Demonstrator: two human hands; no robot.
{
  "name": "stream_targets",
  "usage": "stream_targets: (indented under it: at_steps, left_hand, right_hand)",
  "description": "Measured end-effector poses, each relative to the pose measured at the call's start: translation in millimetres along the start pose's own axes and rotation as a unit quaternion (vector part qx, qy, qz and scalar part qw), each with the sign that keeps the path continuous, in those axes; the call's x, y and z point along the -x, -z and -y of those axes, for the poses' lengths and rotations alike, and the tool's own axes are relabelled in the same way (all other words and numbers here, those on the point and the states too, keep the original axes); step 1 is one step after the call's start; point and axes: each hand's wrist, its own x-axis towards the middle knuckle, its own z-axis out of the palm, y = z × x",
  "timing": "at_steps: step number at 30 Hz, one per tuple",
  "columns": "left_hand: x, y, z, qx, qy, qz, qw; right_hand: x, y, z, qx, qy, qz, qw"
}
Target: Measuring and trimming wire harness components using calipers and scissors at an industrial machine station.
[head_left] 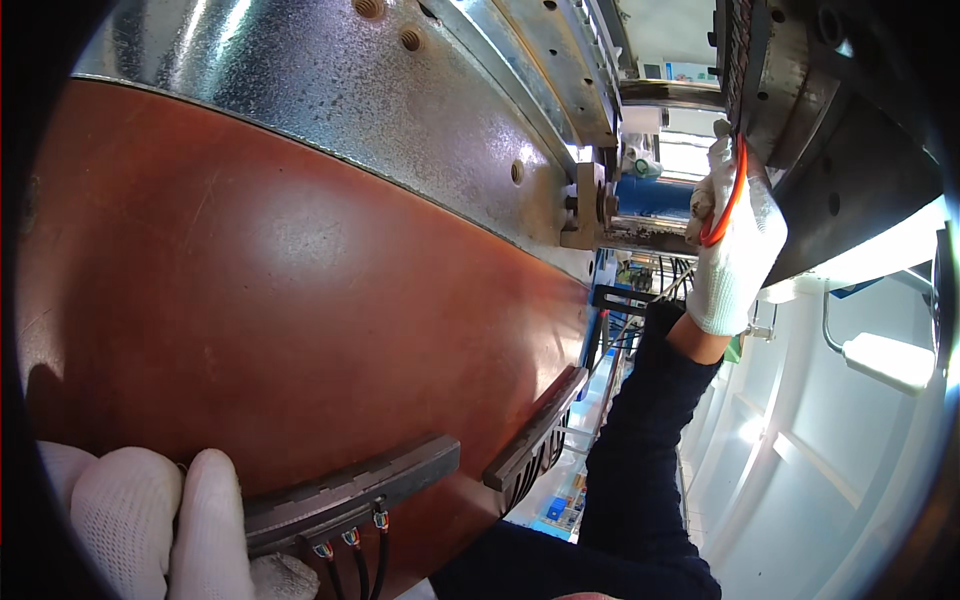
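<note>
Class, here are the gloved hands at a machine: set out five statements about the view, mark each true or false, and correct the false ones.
1. The left hand and right hand both wear white gloves. True.
2. The right hand is at a curved green piece. False: the curved piece is orange.
3. The left hand is at one end of a dark bar with black cables. True.
4. Only one such bar shows. False: a second bar lies to its right.
5. The right sleeve is dark. True.
</note>
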Motion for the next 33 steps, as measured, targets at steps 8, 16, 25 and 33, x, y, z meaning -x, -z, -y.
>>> stream_targets:
  at_steps: [8,16,25,33]
  left_hand:
    - [4.3,-16.3,0.7,-0.010,-0.030,-0.111,0.993]
    - [3.8,0.7,-5.2,-0.019,0.030,-0.027,0.999]
    - [7.4,-7.5,-4.5,-0.054,0.007,-0.048,0.997]
    - [-7.9,-19.3,-16.1,-0.036,0.101,-0.163,0.981]
  right_hand:
    - [-4.5,1.2,-5.1,0.039,-0.006,0.002,0.999]
    - [-7.3,-18.1,1.2,-0.008,-0.043,0.018,0.999]
    - [-1.8,-32.8,12.0,0.008,0.067,-0.049,0.996]
    - [-20.9,-37.1,-1.5,0.096,0.171,-0.080,0.977]
